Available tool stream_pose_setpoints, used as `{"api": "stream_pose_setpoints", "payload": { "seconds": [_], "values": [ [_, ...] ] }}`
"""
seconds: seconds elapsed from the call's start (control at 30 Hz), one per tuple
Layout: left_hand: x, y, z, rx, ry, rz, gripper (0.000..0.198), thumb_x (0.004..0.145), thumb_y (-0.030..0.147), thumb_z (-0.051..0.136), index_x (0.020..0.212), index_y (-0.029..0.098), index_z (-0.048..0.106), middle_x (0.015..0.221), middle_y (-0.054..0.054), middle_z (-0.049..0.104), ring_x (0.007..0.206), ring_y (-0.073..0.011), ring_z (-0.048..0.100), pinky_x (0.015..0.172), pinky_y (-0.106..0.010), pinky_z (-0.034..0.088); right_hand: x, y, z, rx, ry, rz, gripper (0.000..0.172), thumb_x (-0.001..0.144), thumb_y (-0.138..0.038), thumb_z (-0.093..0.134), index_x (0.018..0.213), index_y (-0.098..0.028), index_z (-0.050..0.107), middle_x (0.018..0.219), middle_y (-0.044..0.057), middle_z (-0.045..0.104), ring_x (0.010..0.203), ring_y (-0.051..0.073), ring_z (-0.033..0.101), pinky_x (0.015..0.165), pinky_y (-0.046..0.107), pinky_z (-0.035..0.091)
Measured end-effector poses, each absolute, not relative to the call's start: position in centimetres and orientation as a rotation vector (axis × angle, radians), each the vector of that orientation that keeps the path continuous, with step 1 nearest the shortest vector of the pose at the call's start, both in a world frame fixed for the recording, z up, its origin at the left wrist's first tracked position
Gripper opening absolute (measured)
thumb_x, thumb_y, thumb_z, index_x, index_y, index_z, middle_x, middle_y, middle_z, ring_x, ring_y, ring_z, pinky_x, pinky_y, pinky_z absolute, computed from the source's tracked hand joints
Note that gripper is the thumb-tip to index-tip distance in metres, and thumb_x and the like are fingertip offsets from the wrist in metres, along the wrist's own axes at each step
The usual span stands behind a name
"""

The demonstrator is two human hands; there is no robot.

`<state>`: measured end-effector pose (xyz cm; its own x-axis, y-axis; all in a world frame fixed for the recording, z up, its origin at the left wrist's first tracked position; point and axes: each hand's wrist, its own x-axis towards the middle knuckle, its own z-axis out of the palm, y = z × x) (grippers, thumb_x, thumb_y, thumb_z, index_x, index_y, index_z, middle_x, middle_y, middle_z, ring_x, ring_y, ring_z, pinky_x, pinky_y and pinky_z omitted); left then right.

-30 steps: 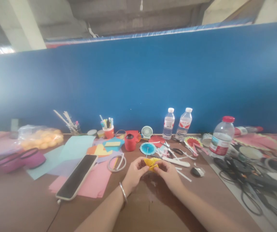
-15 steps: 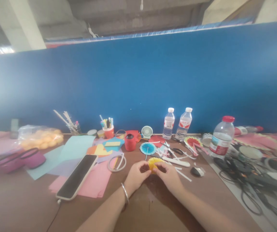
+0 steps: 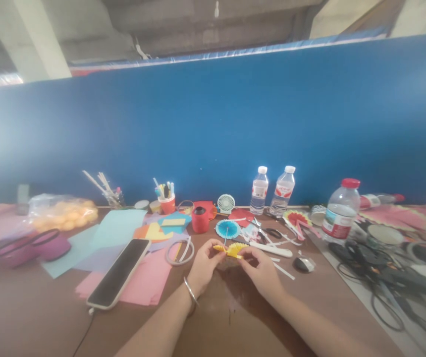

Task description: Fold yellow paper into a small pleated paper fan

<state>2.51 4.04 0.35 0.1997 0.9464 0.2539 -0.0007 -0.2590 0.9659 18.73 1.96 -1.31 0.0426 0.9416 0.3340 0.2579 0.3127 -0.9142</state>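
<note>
Between my two hands is a pleated yellow paper piece (image 3: 234, 250), fanned open with a scalloped edge. My left hand (image 3: 206, 263), with a silver bangle at the wrist, pinches its left end between thumb and fingers. Its right end is pinched by my right hand (image 3: 259, 267). Just beyond lies a round blue pleated paper fan (image 3: 228, 229) on a thin stick. Behind my right hand rest a white-handled cutter (image 3: 271, 249) and several white paper strips (image 3: 284, 270).
A phone (image 3: 119, 272) lies on pink paper (image 3: 149, 280) at the left. Beyond are a red cup-like container (image 3: 200, 219), a pen cup (image 3: 167, 202) and a small fan (image 3: 226, 203). Water bottles (image 3: 259, 191), a mouse (image 3: 304, 264) and tangled cables (image 3: 371, 272) are at the right.
The yellow pleated paper has spread wider and flatter, its left part now showing beside my left fingers. My hands have moved slightly apart, both still pinching it.
</note>
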Motion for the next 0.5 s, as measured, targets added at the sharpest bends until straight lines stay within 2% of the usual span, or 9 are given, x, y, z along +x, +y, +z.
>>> {"api": "stream_pose_setpoints", "payload": {
  "seconds": [0.13,0.23,0.33,0.43,0.5],
  "values": [
    [2.47,4.02,0.39,1.427,0.857,1.25,0.01,0.073,0.024,0.054,0.08,0.016,0.053,0.089,-0.004,0.058,0.078,-0.0154,0.054,0.068,-0.025,0.043,19.13,2.13,-1.45,-1.116,-1.473,0.701,0.006,0.072,-0.021,0.05,0.076,-0.019,0.054,0.084,0.005,0.06,0.081,0.019,0.056,0.07,0.03,0.045],
    [2.42,4.14,0.23,1.43,0.843,1.234,0.01,0.073,0.023,0.054,0.081,0.016,0.053,0.091,-0.005,0.059,0.082,-0.0169,0.055,0.072,-0.027,0.043,19.18,1.95,-1.27,-1.071,-1.511,0.707,0.008,0.07,-0.019,0.05,0.078,-0.019,0.051,0.087,0.004,0.058,0.084,0.019,0.054,0.073,0.03,0.044],
    [2.47,4.21,0.04,1.526,0.836,1.177,0.01,0.071,0.022,0.057,0.078,0.015,0.055,0.086,-0.005,0.06,0.081,-0.0175,0.055,0.074,-0.028,0.043,19.11,1.65,-0.98,-1.043,-1.563,0.768,0.009,0.073,-0.026,0.052,0.078,-0.019,0.052,0.084,0.004,0.058,0.08,0.019,0.054,0.072,0.029,0.043],
    [2.64,4.04,-0.13,1.602,0.858,1.109,0.01,0.07,0.022,0.057,0.077,0.015,0.058,0.08,-0.004,0.062,0.075,-0.0168,0.056,0.071,-0.027,0.043,19.26,1.61,-0.93,-1.043,-1.569,0.872,0.019,0.078,-0.034,0.048,0.074,-0.018,0.055,0.075,0.003,0.059,0.075,0.019,0.055,0.07,0.03,0.043],
    [2.75,3.76,-0.09,1.653,0.9,1.107,0.008,0.07,0.02,0.056,0.076,0.016,0.059,0.08,-0.004,0.062,0.075,-0.0169,0.056,0.071,-0.027,0.042,19.46,1.76,-1.04,-1.01,-1.525,0.927,0.025,0.08,-0.038,0.043,0.077,-0.017,0.058,0.077,0.004,0.061,0.077,0.021,0.056,0.073,0.032,0.042]
  ]
}}
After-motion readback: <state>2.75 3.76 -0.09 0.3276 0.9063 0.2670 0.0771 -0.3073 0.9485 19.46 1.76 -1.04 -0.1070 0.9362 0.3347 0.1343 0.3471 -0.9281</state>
